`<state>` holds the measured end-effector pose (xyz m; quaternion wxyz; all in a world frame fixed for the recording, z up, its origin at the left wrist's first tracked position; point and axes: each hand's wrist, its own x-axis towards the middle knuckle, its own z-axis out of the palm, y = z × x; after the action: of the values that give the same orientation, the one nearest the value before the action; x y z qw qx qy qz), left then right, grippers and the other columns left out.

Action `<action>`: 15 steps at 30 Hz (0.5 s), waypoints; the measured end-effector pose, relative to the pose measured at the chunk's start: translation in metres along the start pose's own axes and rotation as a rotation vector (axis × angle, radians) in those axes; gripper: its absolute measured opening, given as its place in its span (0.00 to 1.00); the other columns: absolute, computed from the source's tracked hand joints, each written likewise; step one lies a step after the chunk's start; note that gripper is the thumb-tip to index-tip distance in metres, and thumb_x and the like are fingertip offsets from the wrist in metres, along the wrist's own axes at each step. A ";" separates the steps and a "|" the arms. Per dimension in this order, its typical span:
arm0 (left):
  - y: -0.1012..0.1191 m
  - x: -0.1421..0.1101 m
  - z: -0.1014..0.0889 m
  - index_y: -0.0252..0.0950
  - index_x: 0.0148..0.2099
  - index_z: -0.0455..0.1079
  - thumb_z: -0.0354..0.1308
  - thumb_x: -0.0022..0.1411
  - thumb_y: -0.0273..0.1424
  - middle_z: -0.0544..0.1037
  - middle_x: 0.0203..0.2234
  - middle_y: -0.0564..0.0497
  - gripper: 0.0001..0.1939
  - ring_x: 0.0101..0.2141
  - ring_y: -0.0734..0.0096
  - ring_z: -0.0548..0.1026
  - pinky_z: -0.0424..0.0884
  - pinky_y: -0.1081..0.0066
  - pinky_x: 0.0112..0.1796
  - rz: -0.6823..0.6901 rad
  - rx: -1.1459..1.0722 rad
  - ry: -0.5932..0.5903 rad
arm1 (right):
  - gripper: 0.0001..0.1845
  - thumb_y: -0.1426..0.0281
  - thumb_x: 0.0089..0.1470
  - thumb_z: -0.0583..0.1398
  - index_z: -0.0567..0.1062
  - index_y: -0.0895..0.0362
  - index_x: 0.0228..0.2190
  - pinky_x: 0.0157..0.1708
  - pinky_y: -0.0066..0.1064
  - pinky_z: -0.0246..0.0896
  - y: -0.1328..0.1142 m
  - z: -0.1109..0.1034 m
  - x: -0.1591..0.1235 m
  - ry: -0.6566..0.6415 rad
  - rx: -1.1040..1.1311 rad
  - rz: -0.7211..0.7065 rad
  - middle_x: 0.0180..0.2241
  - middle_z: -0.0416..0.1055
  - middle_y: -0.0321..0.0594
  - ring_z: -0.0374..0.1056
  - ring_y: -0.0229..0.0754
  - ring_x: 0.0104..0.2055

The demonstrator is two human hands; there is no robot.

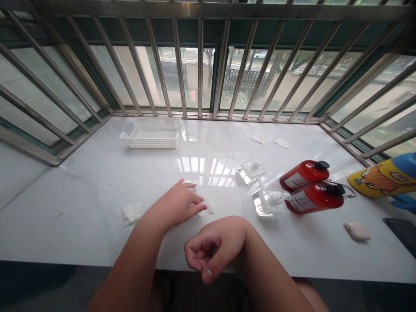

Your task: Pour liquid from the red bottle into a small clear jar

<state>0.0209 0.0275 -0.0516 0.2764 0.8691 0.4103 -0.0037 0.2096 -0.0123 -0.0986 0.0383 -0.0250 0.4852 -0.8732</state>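
My left hand (pixel 178 203) lies flat on the white counter (pixel 97 190), fingers stretched out, its fingertips resting on a small white crumpled pad (pixel 208 207). My right hand (pixel 212 247) hovers at the counter's near edge, wrist bent, fingers curled loosely inward with nothing visible in them. Another white pad (pixel 131 213) lies to the left of my left hand.
Two red bottles with black caps (pixel 305 174) (pixel 316 197) lie on their sides at the right, beside clear plastic wrappers (pixel 269 203) (pixel 251 168). A white basket (pixel 151 133) stands at the back. A pale soap bar (pixel 356 231), yellow cartoon object (pixel 380 177), dark tablet (pixel 403 232) sit right.
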 end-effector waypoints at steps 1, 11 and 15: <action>-0.005 -0.004 -0.003 0.46 0.44 0.86 0.59 0.79 0.40 0.88 0.52 0.55 0.14 0.71 0.46 0.68 0.48 0.36 0.74 -0.039 0.035 0.017 | 0.29 0.70 0.45 0.83 0.72 0.58 0.38 0.25 0.18 0.66 0.000 0.000 0.000 0.002 0.002 -0.004 0.27 0.74 0.27 0.66 0.30 0.25; 0.003 -0.012 0.006 0.43 0.49 0.85 0.58 0.78 0.30 0.87 0.52 0.50 0.12 0.63 0.54 0.78 0.57 0.45 0.74 0.092 0.034 0.089 | 0.30 0.71 0.44 0.84 0.72 0.57 0.38 0.24 0.18 0.67 0.002 -0.003 0.001 0.002 0.000 -0.022 0.27 0.74 0.27 0.67 0.31 0.25; 0.025 -0.001 0.022 0.42 0.53 0.83 0.57 0.76 0.24 0.80 0.64 0.48 0.14 0.67 0.53 0.75 0.57 0.43 0.73 0.078 0.085 -0.159 | 0.31 0.69 0.42 0.84 0.73 0.57 0.38 0.24 0.18 0.69 0.004 -0.004 0.001 0.021 -0.030 -0.009 0.27 0.75 0.27 0.69 0.32 0.25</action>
<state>0.0435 0.0032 -0.0584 0.2708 0.8923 0.3524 -0.0794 0.2081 -0.0113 -0.1043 0.0291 -0.0187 0.4985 -0.8662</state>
